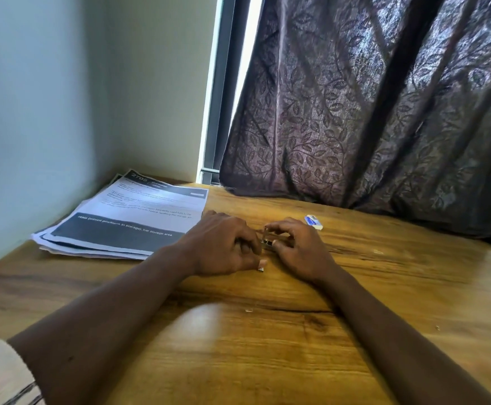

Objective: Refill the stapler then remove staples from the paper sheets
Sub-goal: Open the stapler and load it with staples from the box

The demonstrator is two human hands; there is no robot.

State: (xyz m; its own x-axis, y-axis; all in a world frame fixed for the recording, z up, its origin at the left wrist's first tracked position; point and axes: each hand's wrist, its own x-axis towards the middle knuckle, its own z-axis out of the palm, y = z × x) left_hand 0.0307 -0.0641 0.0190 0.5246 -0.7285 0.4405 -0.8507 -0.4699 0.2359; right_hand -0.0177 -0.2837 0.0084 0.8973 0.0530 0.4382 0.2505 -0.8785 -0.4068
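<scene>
In the middle of the frame the left hand [223, 244] and the right hand [296, 247] both keep a closed grip, fingers curled on the small stapler [267, 243], mostly hidden between them, low on the table [267, 361]. I think one hand should steady its body while the other feeds staples in straight. The paper sheets [127, 217] lie at the left.

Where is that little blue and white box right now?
In the head view, the blue and white box lies on the wooden table, just beyond and to the right of the right hand, near the curtain hem.
</scene>
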